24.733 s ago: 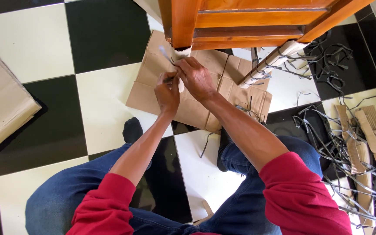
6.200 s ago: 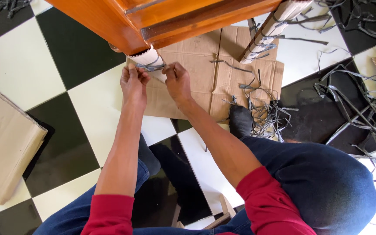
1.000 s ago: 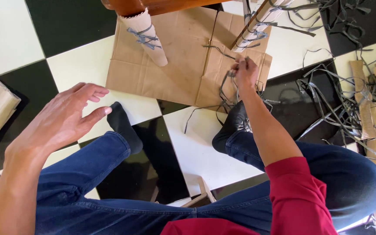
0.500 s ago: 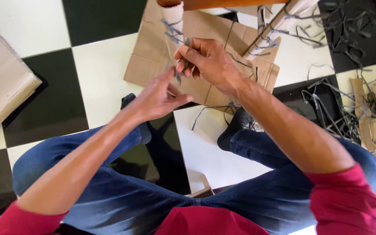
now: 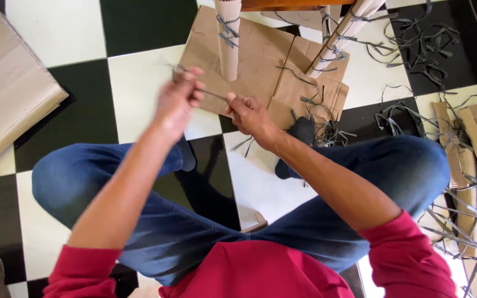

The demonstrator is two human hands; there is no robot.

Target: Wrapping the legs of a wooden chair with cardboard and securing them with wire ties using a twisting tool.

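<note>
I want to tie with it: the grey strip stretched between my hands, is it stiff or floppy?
Probably floppy: the grey strip runs straight only while the left hand and right hand pull it. Loose strips on the floor curl and tangle. Likely light and thin.

Two cardboard-wrapped furniture legs, one upright and one slanted; one flattened cardboard sheet; one folded cardboard stack; grey strap offcuts, too many to count.

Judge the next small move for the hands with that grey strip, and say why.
Probably carry the grey strip up to the wrapped leg and loop it around. The left hand and right hand hold it stretched between them, just below that leg, which carries only one tie.
</note>
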